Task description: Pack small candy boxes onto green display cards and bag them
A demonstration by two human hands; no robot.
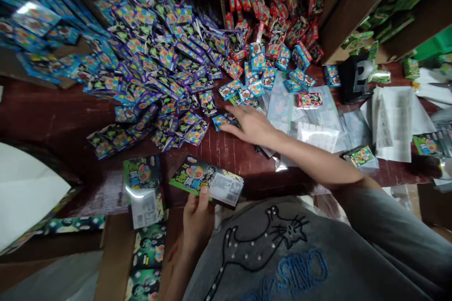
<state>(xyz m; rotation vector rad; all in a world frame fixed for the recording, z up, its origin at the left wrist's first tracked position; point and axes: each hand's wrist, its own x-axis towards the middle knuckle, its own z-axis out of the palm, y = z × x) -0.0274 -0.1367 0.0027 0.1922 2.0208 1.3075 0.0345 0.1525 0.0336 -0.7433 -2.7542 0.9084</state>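
Observation:
My left hand (199, 216) grips the lower edge of a flat black-and-green printed packet (197, 175), its thumb on top. A pale printed label with a barcode covers the right half of that packet. Out over the table, my right hand (252, 124) has its thumb and fingers around a small blue box (219, 121); part of the box is hidden by the fingers. More small blue boxes (251, 90) lie just beyond the right hand. A similar black-and-green packet (144, 188) in clear wrap rests left of my left hand.
A large heap of purple packets (162, 56) spreads across the left and middle. Red boxes (264, 0) fill a carton at the back. Blue packets (52, 33) are at far left. Clear bags (280, 103), paper sheets (395, 122) and a black tape dispenser (356, 80) lie right.

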